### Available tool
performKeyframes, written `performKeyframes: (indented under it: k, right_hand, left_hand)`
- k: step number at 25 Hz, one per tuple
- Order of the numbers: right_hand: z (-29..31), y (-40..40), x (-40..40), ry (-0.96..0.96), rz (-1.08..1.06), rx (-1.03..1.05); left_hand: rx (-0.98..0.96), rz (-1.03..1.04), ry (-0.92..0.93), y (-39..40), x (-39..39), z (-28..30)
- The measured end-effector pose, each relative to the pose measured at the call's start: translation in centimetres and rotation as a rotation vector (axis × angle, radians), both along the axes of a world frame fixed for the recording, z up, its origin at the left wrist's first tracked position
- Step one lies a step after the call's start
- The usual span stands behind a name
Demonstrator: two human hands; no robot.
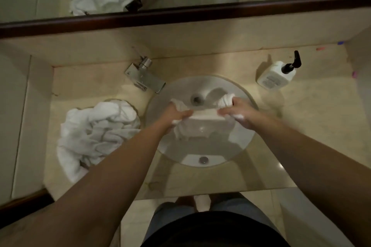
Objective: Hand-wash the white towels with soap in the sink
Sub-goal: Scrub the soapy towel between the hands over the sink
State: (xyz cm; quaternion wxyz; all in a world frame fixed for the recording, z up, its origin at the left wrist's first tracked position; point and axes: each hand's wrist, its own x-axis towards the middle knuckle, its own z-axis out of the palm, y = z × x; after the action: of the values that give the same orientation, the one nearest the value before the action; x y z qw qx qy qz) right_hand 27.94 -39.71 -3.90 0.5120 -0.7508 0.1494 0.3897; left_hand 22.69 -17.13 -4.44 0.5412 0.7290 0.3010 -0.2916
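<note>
Head view: both hands work one white towel [202, 124] over the sink [244, 138]. The left hand [176, 115] has its fingers curled round one bunched end, the right hand [239, 111] grips the other, and the cloth is stretched taut between the fingers, its loose part hanging below them into the basin. Foam clings to the right knuckles, so this looks like the soaping and scrubbing step. More towels [94, 136] lie heaped on the bench [301, 156], well outside the left fingers; the soap bottle [277, 75] stands beyond the right fingers. Next probably calls for rubbing the two ends together, then rinsing under the faucet [144, 76].
</note>
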Motion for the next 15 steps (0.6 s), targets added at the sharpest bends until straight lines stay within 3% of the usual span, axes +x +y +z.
performKeyframes:
  k: [5,9,13,15]
  right_hand:
    - [-4.3,0.4,1.4,0.159,-0.027,0.048]
    - [-9.9,0.3,2.8,0.164,-0.025,0.089]
    - [-11.7,1.0,2.4,0.103,-0.022,-0.145]
    - [-13.0,0.8,1.2,0.058,-0.028,-0.316]
  left_hand:
    - [-0.062,0.076,0.116,0.3,1.5,-5.4]
    - [-0.030,0.243,0.095,0.6,2.0,-10.1]
    - [-0.092,0.436,0.156,-0.7,1.6,-11.8]
    - [-0.002,0.407,0.159,-1.5,0.9,-12.8]
